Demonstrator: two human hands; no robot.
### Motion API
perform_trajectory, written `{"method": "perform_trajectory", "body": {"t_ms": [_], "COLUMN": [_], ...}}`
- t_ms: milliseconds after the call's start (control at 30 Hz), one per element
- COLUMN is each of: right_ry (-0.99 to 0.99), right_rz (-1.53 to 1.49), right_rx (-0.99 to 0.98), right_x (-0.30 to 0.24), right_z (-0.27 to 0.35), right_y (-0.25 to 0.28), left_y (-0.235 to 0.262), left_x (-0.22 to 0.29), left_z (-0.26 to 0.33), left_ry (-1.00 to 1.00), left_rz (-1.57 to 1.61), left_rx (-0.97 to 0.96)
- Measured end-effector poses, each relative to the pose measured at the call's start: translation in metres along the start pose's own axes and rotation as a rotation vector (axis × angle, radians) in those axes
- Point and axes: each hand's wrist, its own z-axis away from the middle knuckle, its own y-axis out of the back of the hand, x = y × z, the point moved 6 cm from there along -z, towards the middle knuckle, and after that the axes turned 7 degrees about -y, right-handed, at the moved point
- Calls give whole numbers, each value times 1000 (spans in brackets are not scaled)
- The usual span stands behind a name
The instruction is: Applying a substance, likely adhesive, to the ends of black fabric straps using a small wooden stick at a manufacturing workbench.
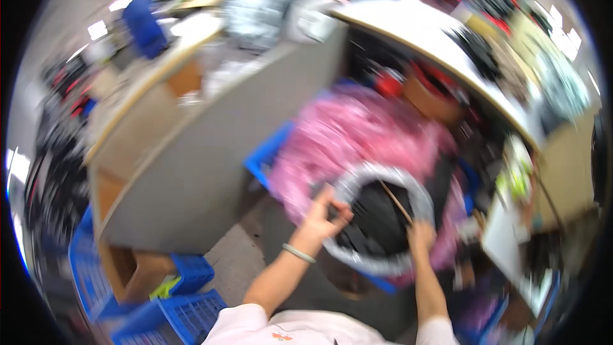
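Over the plastic-covered ring, I see a thin brown stick slanting up-left from the right hand, which grips its lower end; the left hand, farther off, curls its fingers, hold unclear.

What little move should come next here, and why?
Perhaps the left hand should steady the pale plastic rim: that hand curls right at it, though blur hides any grip. The right hand seems to hold a thin tan stick over the dark contents, so it looks occupied.
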Motion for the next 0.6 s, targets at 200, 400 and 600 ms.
{"method": "perform_trajectory", "body": {"t_ms": [200, 400, 600], "right_ry": [271, 419, 483], "right_rz": [-406, -909, -810], "right_rx": [238, -266, -274], "right_x": [33, -85, -126], "right_z": [38, 93, 104], "right_y": [3, 153, 179], "left_y": [27, 22, 9], "left_x": [62, 96, 90], "left_z": [-38, -16, 26], "left_ry": [-229, -307, -202], "left_rz": [259, 413, 367], "left_rx": [-43, -62, -289]}}
